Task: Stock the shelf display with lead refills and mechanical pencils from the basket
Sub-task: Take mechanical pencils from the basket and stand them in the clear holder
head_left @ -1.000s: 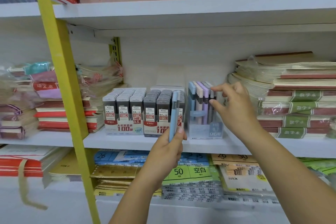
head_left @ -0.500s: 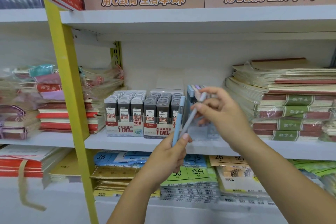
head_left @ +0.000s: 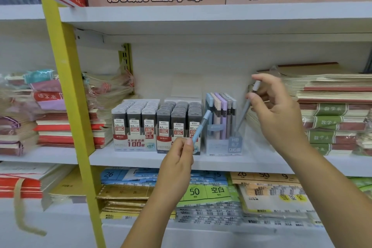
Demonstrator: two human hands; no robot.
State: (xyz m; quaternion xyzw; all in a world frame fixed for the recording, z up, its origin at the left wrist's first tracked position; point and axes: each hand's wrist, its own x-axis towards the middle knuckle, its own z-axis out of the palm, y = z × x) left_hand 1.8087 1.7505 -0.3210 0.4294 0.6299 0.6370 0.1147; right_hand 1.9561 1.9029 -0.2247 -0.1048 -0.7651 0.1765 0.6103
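Holding one mechanical pencil in each hand, the person is working on the pencil part of the stocking job. The right hand (head_left: 278,112) is pinching a grey-blue pencil (head_left: 244,109) between thumb and fingertips near its white cap. The pencil is hanging tip-down, slanting toward the right end of the clear display box (head_left: 221,147), just above it and not yet seated. The left hand (head_left: 178,160) is gripping a blue pencil (head_left: 201,127) by its lower end, fingers curled round it. That pencil is tilting up and right in front of the lead refill boxes (head_left: 157,125), which are standing full to the left of the display box on the same shelf (head_left: 128,158). The basket is not in view.

Judging by this, the right-hand pencil is going in next. That calls for bringing it upright, steering the tip into a free slot among the pastel pencils already standing there, and lowering it without tipping its neighbours. The stacked notebooks (head_left: 332,110) are lying close on the right, leaving the wrist little room.
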